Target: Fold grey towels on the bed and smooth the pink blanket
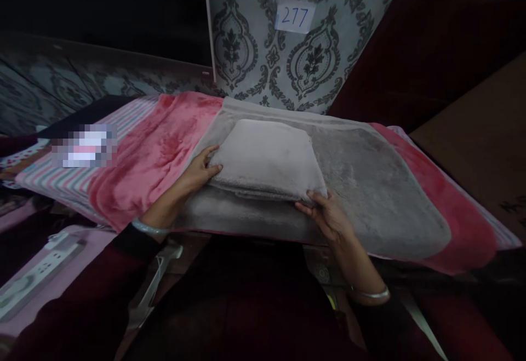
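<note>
A folded grey plush cloth (269, 150), stacked in several layers, lies on a larger grey plush blanket (365, 180). At the cloth's left edge, my left hand (199, 172) grips the side with its fingers and thumb apart around the edge. My right hand (329, 216) pinches the front right corner, thumb on top and fingers along the front fold. The fingertips under the cloth are partly hidden. A loose fold droops slightly along the front side.
Under the grey blanket lie a pink plush blanket (154, 153) and a striped cloth (45, 172). A blurred-out item (86, 146) sits at left. A power strip (39, 279) is at lower left. Behind stand a dark screen (107, 10) and a patterned wall with a 277 label (295, 17); a cardboard box (476, 131) is at right.
</note>
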The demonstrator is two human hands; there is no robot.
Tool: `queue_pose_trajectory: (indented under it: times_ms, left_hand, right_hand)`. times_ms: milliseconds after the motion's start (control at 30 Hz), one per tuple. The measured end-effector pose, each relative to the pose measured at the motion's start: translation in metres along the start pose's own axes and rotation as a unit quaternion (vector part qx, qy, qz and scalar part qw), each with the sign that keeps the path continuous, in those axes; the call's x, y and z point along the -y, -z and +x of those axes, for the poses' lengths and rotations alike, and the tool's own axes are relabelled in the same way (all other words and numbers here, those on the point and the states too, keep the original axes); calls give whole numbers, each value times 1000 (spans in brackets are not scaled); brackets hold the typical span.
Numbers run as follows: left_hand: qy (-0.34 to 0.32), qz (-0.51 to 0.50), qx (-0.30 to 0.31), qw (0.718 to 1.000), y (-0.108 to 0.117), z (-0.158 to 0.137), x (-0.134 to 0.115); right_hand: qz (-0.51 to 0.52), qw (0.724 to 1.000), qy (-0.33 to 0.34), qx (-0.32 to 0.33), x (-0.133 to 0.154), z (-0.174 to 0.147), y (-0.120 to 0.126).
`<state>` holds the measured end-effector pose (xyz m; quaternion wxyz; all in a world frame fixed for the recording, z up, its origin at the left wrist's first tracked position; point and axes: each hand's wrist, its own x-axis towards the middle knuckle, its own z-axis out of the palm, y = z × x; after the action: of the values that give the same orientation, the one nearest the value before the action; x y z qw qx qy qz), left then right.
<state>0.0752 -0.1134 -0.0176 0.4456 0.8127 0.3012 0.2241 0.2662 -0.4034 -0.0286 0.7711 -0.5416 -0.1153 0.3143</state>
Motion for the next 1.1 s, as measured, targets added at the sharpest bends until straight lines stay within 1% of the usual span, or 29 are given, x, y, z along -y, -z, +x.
queue_pose_trajectory:
  times_ms: [67, 133, 200, 233, 267, 300, 333, 367, 400, 433, 500, 533, 567, 633, 667, 733, 800, 867, 933, 1000, 1100]
  left_hand:
    - [-12, 35, 22, 999, 0, -9, 5]
    - [-25, 85, 42, 995, 0, -13, 8]
    - [-40, 154, 36, 987, 2, -15, 6]
    - [-51, 193, 18, 980, 3, -15, 2]
    - [-68, 230, -7, 971, 2, -16, -3]
    - [-91, 260, -30, 961, 0, -18, -10]
    - [-121, 279, -42, 952, -5, -22, -18]
    - [-156, 288, -40, 944, -12, -27, -26]
    - [-195, 289, -20, 937, -22, -33, -33]
    - [-233, 287, 13, 929, -34, -41, -39]
    - [-296, 299, 57, 905, -60, -58, -45]
    - [-321, 314, 67, 891, -73, -66, -45]
    - [-327, 333, 67, 882, -84, -74, -43]
    - [-333, 368, 47, 867, -101, -85, -33]
    - [-336, 381, 32, 861, -107, -89, -27]
    - [-346, 392, -4, 852, -114, -93, -15]
    - [-358, 386, -43, 849, -118, -94, -7]
    - [-366, 370, -75, 851, -120, -93, -2]
    - [-376, 354, -97, 851, -122, -92, 0]
    - [-388, 344, -108, 848, -123, -90, 1]
    - [-398, 340, -116, 844, -124, -89, 3]
  right_hand:
    - [-7, 1000, -23, -16, -9, -12, 6]
    - [-27, 999, -43, -17, -17, -19, 15]
    - [-78, 996, -42, -11, -18, -20, 27]
    - [-123, 992, -25, -16, -15, -19, 34]
    - [-182, 983, 5, -31, -11, -17, 41]
    - [-254, 965, 49, -51, -6, -15, 46]
    - [-330, 936, 105, -66, 0, -12, 50]
    - [-401, 899, 165, -70, 6, -9, 50]
    - [-460, 859, 219, -56, 12, -5, 47]
    - [-503, 823, 264, -23, 16, 1, 41]
    - [-550, 768, 316, 84, 19, 14, 19]
    - [-564, 744, 327, 145, 19, 22, 5]
    - [-581, 717, 328, 202, 17, 30, -9]
    - [-622, 653, 314, 297, 12, 49, -35]
    - [-644, 619, 304, 331, 10, 59, -45]
    - [-679, 561, 292, 372, 7, 80, -58]
    - [-705, 522, 295, 378, 7, 103, -63]
    - [-725, 503, 303, 360, 9, 129, -65]
    - [-741, 499, 304, 332, 13, 157, -66]
    - [-752, 505, 294, 305, 18, 185, -68]
    - [-758, 526, 268, 278, 24, 222, -69]
